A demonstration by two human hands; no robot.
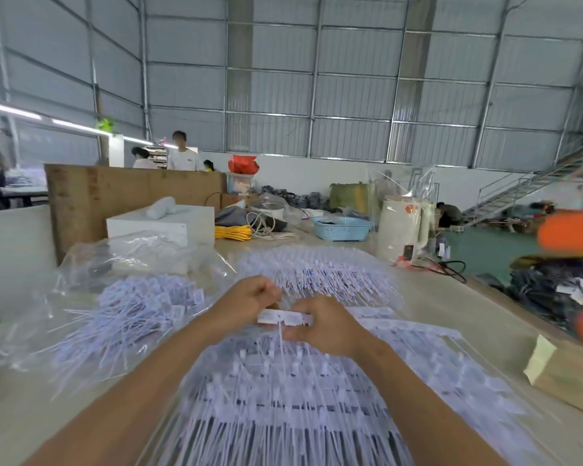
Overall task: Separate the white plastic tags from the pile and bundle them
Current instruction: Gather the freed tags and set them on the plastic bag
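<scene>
A big pile of white plastic tags with long thin tails covers the table in front of me. Both hands hover over its middle. My right hand pinches a strip of joined white tag heads at its right end, one tail hanging down from it. My left hand has curled fingers at the strip's left end, holding thin tails. A second loose heap of tags lies on clear plastic to the left. More tags spread out beyond my hands.
Behind the piles stand a white box, a yellow cable coil, a blue basket and a white kettle. A brown paper package sits at the right edge. People work far back, and an orange sleeve shows at right.
</scene>
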